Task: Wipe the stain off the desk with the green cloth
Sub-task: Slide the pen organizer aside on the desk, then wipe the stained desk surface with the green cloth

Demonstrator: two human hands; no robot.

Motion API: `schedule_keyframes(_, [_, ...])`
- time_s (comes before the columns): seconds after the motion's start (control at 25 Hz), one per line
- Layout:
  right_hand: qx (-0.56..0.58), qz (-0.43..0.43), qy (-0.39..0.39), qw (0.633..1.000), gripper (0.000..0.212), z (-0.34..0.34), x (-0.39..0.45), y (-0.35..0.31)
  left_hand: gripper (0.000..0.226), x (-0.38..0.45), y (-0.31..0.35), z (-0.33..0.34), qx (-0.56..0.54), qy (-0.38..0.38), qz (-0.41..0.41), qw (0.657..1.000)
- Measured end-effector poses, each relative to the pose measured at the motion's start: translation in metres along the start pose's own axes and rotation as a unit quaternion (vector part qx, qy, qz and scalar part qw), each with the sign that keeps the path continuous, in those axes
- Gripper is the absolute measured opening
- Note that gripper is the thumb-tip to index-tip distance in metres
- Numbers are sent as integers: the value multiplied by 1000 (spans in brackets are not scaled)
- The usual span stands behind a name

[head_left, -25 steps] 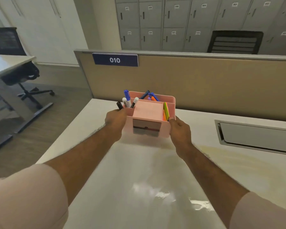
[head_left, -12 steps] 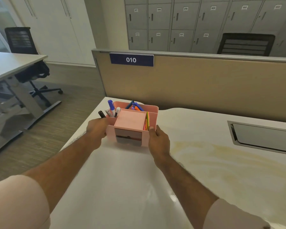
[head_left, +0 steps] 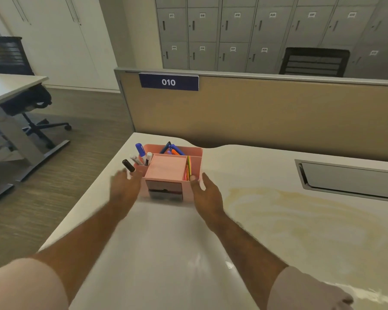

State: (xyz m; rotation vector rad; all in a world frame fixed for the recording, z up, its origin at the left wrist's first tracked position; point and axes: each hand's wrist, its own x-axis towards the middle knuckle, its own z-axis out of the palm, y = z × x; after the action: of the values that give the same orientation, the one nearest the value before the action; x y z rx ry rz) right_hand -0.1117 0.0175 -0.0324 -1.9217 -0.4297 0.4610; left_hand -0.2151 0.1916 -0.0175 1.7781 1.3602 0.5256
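Observation:
A yellowish smeared stain point(head_left: 296, 211) spreads over the right half of the white desk point(head_left: 166, 253). No green cloth is in view. A pink desk organiser point(head_left: 170, 173) with pens, markers and sticky notes stands near the desk's far left corner. My left hand point(head_left: 126, 189) is just left of it, blurred, fingers apart, a little off its side. My right hand point(head_left: 205, 193) is at its right front corner, fingers spread, fingertips close to or just touching the wall; I cannot tell which.
A tan partition point(head_left: 267, 117) with a "010" sign point(head_left: 169, 82) closes the desk's far side. A grey cable flap point(head_left: 349, 182) is set into the desk at right. Beyond the left edge stand another desk point(head_left: 7, 90) and an office chair point(head_left: 27, 101).
Both hands held the organiser and carried it left to the desk corner. Now the hands have come off its sides and the fingers are spread.

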Motion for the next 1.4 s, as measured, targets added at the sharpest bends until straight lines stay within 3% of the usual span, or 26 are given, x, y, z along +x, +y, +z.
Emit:
schedule_keyframes(0.08, [-54, -16, 24, 998, 64, -15, -1, 4, 71, -21, -11, 6, 193, 127, 171, 958])
schedule_keyframes(0.12, [-106, -30, 30, 993, 66, -26, -3, 6, 73, -32, -14, 9, 233, 152, 238, 931])
schedule_keyframes(0.24, [-230, -97, 51, 967, 69, -57, -11, 9, 77, -57, -12, 25, 257, 118, 344, 895])
schedule_keyframes(0.48, [-352, -152, 74, 921, 74, -115, -53, 21, 76, -113, 16, 62, 269, 24, 391, 880])
schedule_keyframes(0.68, [-402, -165, 96, 895, 73, -177, -87, 53, 75, -161, 35, 86, 270, -1, 453, 849])
schedule_keyframes(0.92, [-461, -141, 155, 862, 75, -263, -113, 88, 76, -214, 70, 126, 245, -40, 489, 836])
schedule_keyframes(1.4, [-490, -93, 195, 845, 76, -465, -132, 167, 79, -332, 141, 257, 215, -88, 518, 823])
